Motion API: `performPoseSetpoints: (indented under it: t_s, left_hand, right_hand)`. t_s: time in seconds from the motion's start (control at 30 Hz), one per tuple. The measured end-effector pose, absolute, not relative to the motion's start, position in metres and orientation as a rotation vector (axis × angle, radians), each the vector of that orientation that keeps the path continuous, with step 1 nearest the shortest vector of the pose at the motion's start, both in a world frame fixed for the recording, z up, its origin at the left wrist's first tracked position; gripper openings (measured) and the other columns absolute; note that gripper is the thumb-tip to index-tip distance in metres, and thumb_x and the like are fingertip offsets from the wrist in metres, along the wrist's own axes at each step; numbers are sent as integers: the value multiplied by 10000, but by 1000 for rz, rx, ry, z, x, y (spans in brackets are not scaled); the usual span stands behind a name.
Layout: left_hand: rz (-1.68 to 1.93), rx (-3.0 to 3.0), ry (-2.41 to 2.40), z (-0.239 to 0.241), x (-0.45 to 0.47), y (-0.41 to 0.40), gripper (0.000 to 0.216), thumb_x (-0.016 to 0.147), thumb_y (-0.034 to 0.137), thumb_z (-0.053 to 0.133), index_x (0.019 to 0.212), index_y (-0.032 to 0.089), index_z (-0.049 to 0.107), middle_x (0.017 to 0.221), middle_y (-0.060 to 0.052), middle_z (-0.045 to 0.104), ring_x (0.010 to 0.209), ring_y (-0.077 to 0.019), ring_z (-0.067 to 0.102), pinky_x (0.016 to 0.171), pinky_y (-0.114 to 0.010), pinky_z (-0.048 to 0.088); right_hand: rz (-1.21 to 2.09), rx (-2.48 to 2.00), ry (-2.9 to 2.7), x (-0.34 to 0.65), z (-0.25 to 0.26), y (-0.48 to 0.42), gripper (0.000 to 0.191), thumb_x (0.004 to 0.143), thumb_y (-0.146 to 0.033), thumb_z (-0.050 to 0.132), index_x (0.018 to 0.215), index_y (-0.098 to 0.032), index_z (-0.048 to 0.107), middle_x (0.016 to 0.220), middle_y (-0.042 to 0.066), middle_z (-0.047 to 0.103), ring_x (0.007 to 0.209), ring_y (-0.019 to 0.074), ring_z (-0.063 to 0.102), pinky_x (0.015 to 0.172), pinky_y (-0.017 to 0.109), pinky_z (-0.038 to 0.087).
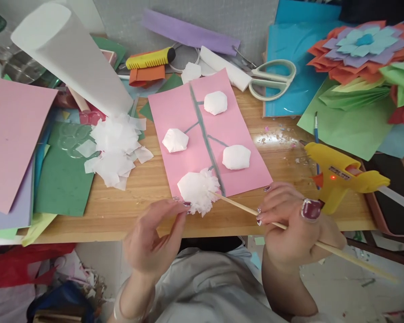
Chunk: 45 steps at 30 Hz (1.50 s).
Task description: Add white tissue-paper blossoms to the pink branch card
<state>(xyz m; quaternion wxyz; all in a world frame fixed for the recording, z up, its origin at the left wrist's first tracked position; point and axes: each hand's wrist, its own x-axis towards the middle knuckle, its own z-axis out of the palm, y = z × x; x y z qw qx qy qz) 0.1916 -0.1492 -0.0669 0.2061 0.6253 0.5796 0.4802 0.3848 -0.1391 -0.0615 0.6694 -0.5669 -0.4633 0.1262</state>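
A thin wooden stick (242,207) is gripped in my right hand (289,224), its tip touching the ruffled right side of a white paper puff (191,187). Small white tissue petals cover that side; the left side is smooth. My left hand (158,233) has thumb and forefinger pinched together at the puff's lower edge. The puff lies on a pink sheet (202,146) with a grey drawn stem and branches. Three smooth white puffs sit at other branch ends: one at the upper right (215,102), one at the left (175,140), one at the right (236,157).
A pile of white tissue squares (116,143) lies left of the sheet, below a tall white roll (74,58). A yellow glue gun (336,175) with a lit red light stands at right. Scissors (272,80) and a yellow cutter (150,58) lie behind; paper flowers (363,47) at upper right.
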Motion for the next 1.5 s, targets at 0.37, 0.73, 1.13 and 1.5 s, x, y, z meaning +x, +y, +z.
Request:
performPoseSetpoints:
  t_s: [0.37, 0.73, 1.13, 1.5]
  left_hand:
    - [1166, 2379, 1500, -55, 210, -130, 553, 727, 20, 758, 1174, 321, 634, 659, 64, 698, 663, -192, 563, 656, -359, 357]
    - [1075, 2435, 1541, -56, 214, -131, 487, 743, 15, 732, 1154, 244, 608, 696, 65, 740, 656, -158, 589, 685, -342, 349]
    - [1128, 2441, 1511, -62, 218, -131, 434, 753, -8, 697, 1111, 216, 600, 700, 58, 757, 680, -161, 591, 713, -341, 340]
    - [1173, 2405, 1566, -66, 222, -132, 431, 777, 15, 683, 1145, 217, 584, 732, 52, 765, 673, -167, 581, 750, -350, 329]
  right_hand:
    - [239, -1306, -999, 384, -62, -139, 489, 955, -351, 511, 481, -239, 549, 427, -24, 484, 442, 152, 505, 611, 394, 464]
    - [326, -1303, -1448, 405, -45, -153, 293, 831, -42, 551, 610, -234, 545, 543, -45, 570, 531, 136, 550, 722, 406, 540]
    - [314, -1344, -1731, 405, -38, -163, 259, 855, -41, 543, 705, -252, 536, 598, -32, 603, 603, 165, 576, 820, 443, 526]
    - [230, -1279, -1769, 400, -46, -162, 264, 844, -14, 467, 747, -249, 536, 633, -37, 572, 615, 166, 532, 763, 431, 503]
